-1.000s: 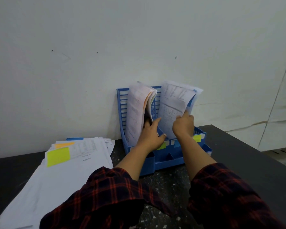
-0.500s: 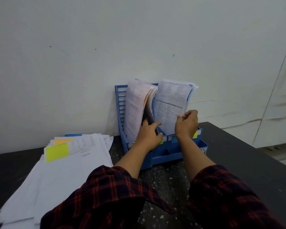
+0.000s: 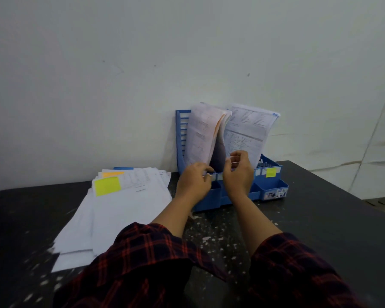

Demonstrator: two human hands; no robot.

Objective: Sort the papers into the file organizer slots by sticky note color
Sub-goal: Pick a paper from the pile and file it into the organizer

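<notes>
A blue file organizer (image 3: 273,192) stands against the wall on a dark table. Its left slot holds curled papers (image 3: 200,138), and a printed sheet (image 3: 247,130) stands in the slot to the right. A yellow sticky note (image 3: 271,172) marks the organizer's front rail on the right. My left hand (image 3: 193,181) hovers at the front rail with its fingers loosely curled, holding nothing. Just in front of the printed sheet's lower edge is my right hand (image 3: 238,172), fingers loosely curled and empty. To the left lies a stack of papers (image 3: 129,207) topped by a yellow sticky note (image 3: 107,186).
Orange (image 3: 112,174) and blue (image 3: 123,168) sticky notes peek from sheets at the far end of the stack. The white wall rises directly behind the organizer. The table's right edge (image 3: 342,185) runs diagonally past the organizer.
Both hands have let go of the papers in the slots and drawn back and down to the organizer's front rail. The printed sheet now stands in its slot alone.
</notes>
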